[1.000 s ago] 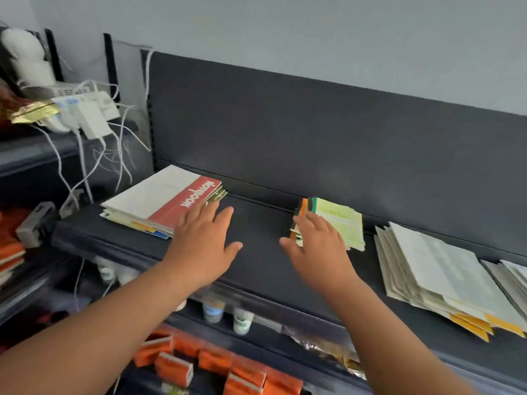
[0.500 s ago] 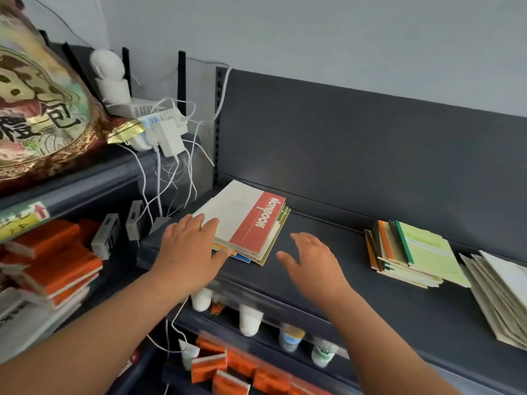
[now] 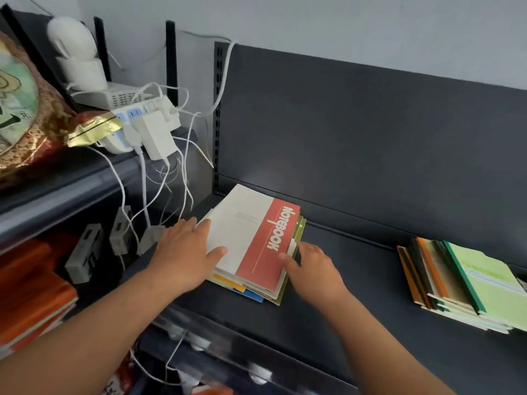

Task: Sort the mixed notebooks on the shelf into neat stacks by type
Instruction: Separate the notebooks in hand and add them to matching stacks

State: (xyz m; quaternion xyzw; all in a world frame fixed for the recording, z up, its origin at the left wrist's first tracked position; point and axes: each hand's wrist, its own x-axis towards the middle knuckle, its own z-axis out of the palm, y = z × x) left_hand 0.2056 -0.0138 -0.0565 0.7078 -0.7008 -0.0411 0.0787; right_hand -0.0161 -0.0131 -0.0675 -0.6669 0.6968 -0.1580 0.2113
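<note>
A stack of notebooks (image 3: 251,238) lies on the dark shelf (image 3: 328,303), topped by a white cover with a red "Notebook" band. My left hand (image 3: 185,255) lies flat against the stack's left edge, thumb on the top cover. My right hand (image 3: 310,269) touches the stack's right edge, thumb on the red band and fingers against the side. A second stack with a green-covered notebook (image 3: 482,283) on top sits at the far right of the shelf.
A white power strip with adapters (image 3: 151,129) and hanging cables (image 3: 159,195) crowds the left, just behind the stack. A gold-red packet (image 3: 31,115) sits on the upper left shelf. Orange boxes (image 3: 34,292) fill the lower left. Small bottles stand below the shelf's front edge.
The view swung left. Both hands moved from the shelf's middle to the red-banded stack and now bracket it on either side.
</note>
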